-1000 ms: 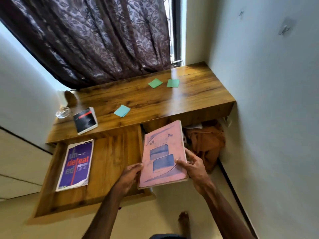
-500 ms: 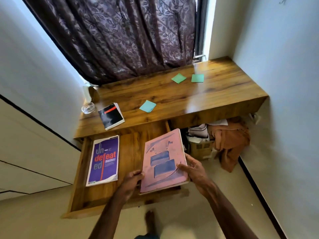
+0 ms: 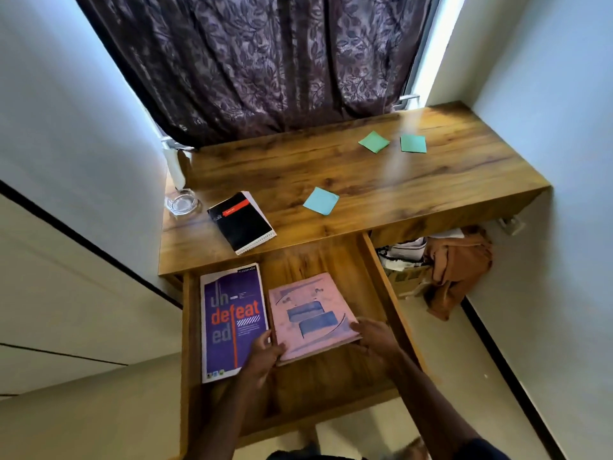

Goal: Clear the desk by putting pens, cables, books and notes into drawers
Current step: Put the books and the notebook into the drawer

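Pink book (image 3: 311, 318) being laid flat in the open drawer (image 3: 315, 257). Best done, I judge, by lowering its near edge gently and withdrawing outward on both sides, so it settles square without riding onto the purple book (image 3: 232, 322) at the drawer's left. My left hand (image 3: 265, 353) pinches its near-left corner, my right hand (image 3: 374, 336) grips its near-right corner; it lies mid-drawer, between my hands.

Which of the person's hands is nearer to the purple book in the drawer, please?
Left. The left hand lies at the right edge of the purple book; the right hand is beyond the pink book.
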Demonstrator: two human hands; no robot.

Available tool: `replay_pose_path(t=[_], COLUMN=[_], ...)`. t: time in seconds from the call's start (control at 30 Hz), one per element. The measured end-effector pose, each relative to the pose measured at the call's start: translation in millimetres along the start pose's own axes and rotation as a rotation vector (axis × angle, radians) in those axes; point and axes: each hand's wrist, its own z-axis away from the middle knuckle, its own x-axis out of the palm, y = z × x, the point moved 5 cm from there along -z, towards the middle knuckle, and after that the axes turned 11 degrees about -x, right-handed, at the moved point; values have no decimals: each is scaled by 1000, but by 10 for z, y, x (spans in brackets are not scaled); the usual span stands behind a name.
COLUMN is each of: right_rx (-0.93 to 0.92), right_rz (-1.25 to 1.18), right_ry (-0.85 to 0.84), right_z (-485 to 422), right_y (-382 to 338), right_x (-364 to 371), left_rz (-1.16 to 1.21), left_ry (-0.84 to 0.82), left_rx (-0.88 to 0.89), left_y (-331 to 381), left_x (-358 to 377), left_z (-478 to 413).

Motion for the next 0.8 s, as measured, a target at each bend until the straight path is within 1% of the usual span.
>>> replay_pose_path(t=[0.1,0.2,0.37,0.5,0.57,0.7,0.8], right_rx=[73,108,119,120,110,27,18], right_rz=[-109,-154,-91,-71,-47,93,139], right_ry=[50,98,102,70,34,-45,-52], right_z=[-21,-91,-183,-248,-278,-278,-245], right_y=[204,272,171,128,118,84,120], right_x=[33,139,459,642,702,776,798], left_rz=[-131,-305,-637,-815,-864,-896,-934], left_ry=[61,142,195,259,268,212,211], left_rx=[63,112,120,123,119,142,180], left_y=[181,309,453,516,512,418,354], left_x=[0,-2,37,-58,-118,-138,-128], left_z=[-102,-177,-291,-382,-416,-463,-468])
